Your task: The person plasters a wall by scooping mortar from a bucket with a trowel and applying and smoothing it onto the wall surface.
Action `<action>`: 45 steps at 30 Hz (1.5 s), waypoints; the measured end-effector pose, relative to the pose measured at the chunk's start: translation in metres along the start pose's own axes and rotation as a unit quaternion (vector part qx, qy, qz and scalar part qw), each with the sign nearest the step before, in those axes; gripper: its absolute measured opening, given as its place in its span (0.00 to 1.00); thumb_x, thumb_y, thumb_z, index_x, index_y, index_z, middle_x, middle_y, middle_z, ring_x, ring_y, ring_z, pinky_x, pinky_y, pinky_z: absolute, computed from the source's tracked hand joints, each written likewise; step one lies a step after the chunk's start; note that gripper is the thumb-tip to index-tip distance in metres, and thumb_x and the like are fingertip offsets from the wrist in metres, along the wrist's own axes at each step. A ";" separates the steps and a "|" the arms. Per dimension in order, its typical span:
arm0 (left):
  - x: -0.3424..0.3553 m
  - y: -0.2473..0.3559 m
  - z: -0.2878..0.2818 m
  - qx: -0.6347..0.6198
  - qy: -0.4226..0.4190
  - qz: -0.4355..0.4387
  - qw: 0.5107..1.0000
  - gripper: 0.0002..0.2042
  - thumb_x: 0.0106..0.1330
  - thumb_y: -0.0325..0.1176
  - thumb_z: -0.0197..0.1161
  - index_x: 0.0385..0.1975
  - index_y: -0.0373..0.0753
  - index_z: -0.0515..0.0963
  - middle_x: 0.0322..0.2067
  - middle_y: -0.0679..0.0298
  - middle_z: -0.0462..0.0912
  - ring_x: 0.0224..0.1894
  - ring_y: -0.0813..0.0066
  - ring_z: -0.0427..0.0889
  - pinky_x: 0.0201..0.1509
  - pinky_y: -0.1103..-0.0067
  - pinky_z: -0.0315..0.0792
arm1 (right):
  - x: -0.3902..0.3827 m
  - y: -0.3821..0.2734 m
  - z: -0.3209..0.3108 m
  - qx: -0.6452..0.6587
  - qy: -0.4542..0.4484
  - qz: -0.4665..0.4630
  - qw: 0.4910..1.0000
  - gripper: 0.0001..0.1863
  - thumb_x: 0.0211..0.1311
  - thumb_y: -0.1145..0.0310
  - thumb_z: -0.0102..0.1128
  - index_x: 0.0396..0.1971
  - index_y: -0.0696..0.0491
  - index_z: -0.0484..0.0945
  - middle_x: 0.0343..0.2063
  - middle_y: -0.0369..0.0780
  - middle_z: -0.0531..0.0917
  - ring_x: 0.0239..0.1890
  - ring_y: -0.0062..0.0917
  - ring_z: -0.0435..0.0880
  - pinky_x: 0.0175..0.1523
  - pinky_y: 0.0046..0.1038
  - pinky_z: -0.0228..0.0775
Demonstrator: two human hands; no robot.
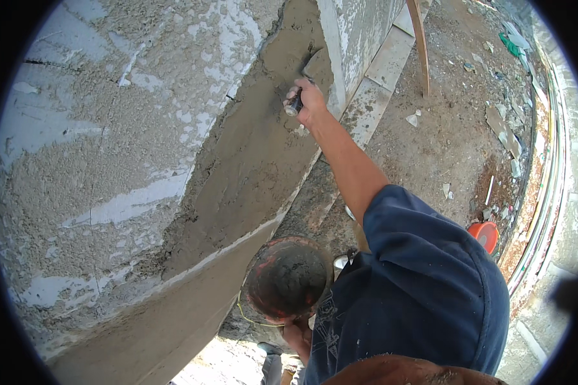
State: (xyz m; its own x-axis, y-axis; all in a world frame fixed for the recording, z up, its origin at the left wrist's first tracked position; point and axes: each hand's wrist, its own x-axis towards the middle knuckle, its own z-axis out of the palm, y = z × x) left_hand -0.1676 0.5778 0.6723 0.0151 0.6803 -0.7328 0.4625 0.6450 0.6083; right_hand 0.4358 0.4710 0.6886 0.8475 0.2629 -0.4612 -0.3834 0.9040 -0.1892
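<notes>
Daylight fills the scene, even and fairly bright, with no hard glare. The wall point(109, 160) stands in soft shade, while a sunlit patch of ground point(225, 366) at six o'clock is nearly washed out. A black fisheye ring frames the picture, and straight edges bow toward it, most at three o'clock. Focus is moderate; detail softens toward the rim.

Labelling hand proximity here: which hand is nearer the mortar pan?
Left. The left hand holds the round mortar pan from underneath, touching its lower edge. The right hand is far up the wall, its grip closed on a trowel pressed into wet plaster.
</notes>
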 end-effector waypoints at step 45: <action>-0.112 0.096 0.008 -0.159 -0.158 0.352 0.909 0.29 0.60 0.16 0.53 0.65 0.33 0.69 0.35 0.72 0.74 0.33 0.87 0.73 0.41 0.87 0.72 | -0.321 0.126 -0.017 -0.915 -0.385 -0.074 0.093 0.15 0.67 0.69 0.58 0.51 0.51 0.83 0.39 0.48 0.87 0.47 0.39 0.88 0.48 0.40 0.81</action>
State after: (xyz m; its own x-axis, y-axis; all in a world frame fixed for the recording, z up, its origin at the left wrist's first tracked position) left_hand -0.1177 0.5610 0.8107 0.4848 0.8620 -0.1483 -0.0396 0.1910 0.9808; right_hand 0.1092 0.4946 0.7976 0.3977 0.8769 -0.2701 0.8308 -0.4691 -0.2995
